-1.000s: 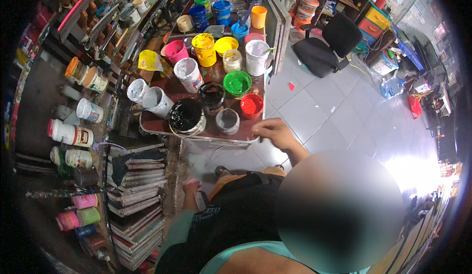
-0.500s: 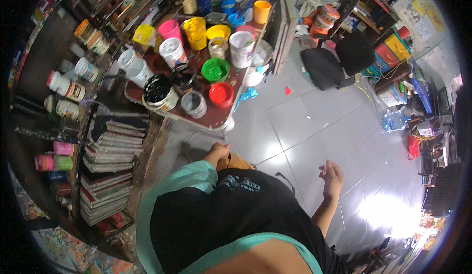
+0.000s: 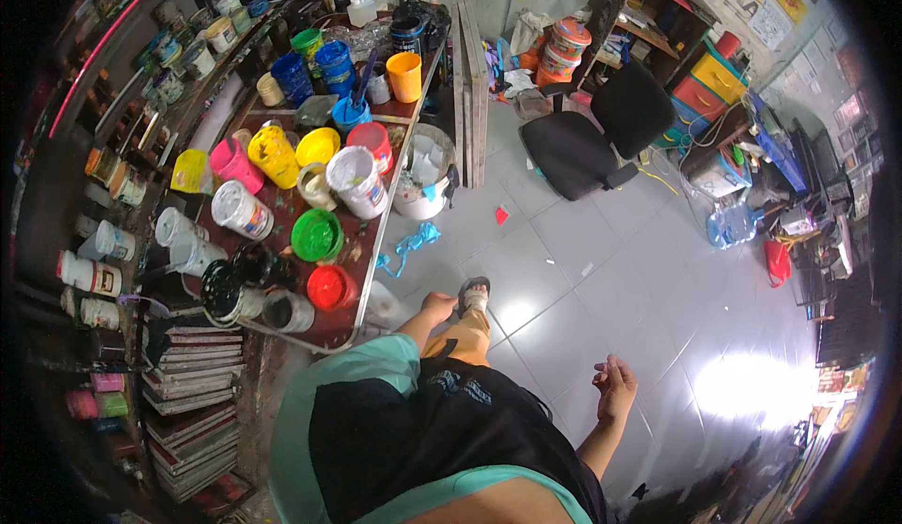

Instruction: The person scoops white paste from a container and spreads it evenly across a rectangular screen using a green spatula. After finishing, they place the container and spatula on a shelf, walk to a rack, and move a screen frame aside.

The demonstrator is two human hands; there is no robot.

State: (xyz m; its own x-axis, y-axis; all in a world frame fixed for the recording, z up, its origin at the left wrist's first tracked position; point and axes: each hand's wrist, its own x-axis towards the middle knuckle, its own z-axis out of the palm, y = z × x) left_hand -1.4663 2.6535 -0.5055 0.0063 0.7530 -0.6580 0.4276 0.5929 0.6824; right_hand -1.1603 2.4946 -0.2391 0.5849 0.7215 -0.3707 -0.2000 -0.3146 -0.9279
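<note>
My left hand (image 3: 439, 307) hangs low beside my leg, just off the near right corner of a brown table (image 3: 368, 275). Its fingers are small and partly turned away, so their grip does not show. On the right, my right hand (image 3: 614, 388) hangs over the floor with loosely bent fingers apart and nothing in them. Paint tubs crowd the table: a red one (image 3: 331, 287), a green one (image 3: 318, 235), a white pail (image 3: 357, 182), a yellow one (image 3: 273, 156) and a blue one (image 3: 334, 65). Neither hand touches them.
A black office chair (image 3: 571, 153) stands beyond the grey tiled floor (image 3: 601, 242). Flat frames (image 3: 474, 101) lean by the table, next to a dirty white bucket (image 3: 418, 203). More frames (image 3: 193, 383) are stacked at left under jar shelves. A blue rag (image 3: 413, 242) lies on the floor.
The view has shifted, with the table now farther left and more of the back wall showing. A sandalled foot has come forward below the left hand. Both hands still hang by my sides.
</note>
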